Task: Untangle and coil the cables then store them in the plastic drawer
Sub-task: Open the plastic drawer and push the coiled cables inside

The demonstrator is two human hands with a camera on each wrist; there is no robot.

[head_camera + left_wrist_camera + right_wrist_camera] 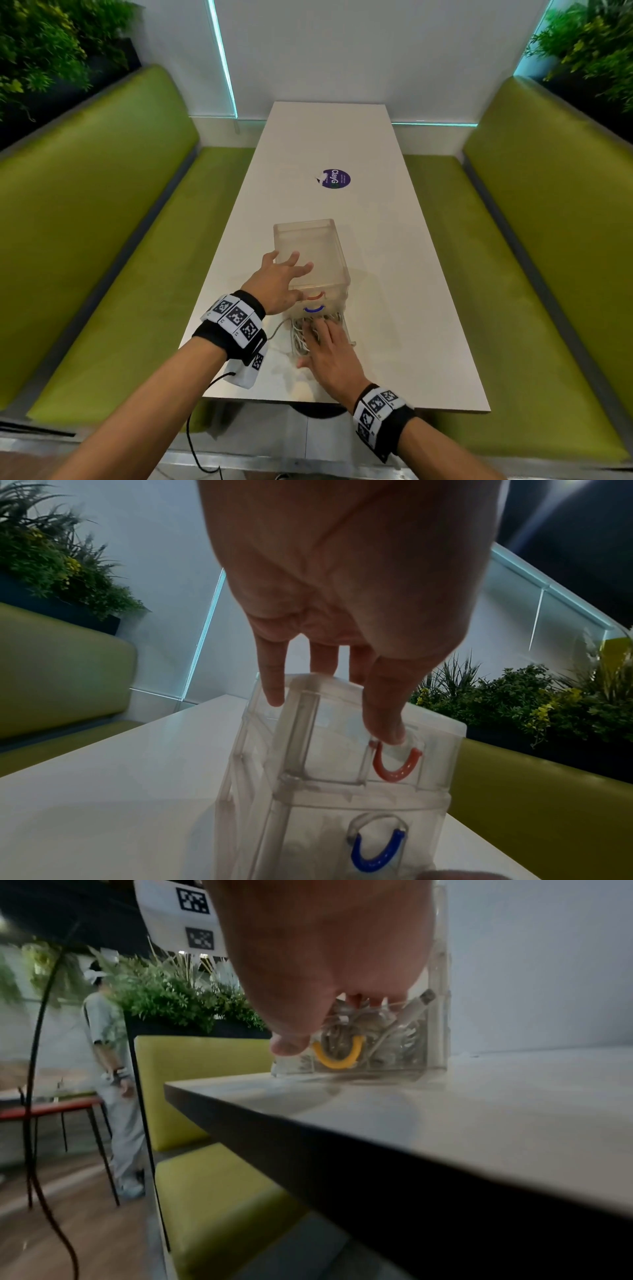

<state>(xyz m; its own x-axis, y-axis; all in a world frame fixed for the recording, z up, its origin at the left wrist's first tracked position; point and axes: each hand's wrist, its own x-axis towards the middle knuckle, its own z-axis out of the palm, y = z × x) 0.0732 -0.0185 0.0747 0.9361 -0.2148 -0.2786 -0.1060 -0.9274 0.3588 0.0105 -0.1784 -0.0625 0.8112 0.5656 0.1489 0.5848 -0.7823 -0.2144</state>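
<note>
A clear plastic drawer unit (310,253) stands on the white table (394,274), with a red handle (315,296) above a blue handle (314,309). My left hand (284,277) rests spread on its top, and the thumb (383,723) touches just above the red handle (395,772). The bottom drawer, with a yellow handle (337,1053), is pulled out toward me. White cables (298,334) lie bundled in it, and one strand hangs over its left side. My right hand (329,346) lies flat on the cables and presses them down. A white plug (419,1001) sticks up beside the fingers.
Green benches (102,222) line both sides of the table. A purple sticker (334,179) lies further up the tabletop. The table's near edge (342,404) runs just under my right wrist. A person (109,1047) stands far off in the right wrist view.
</note>
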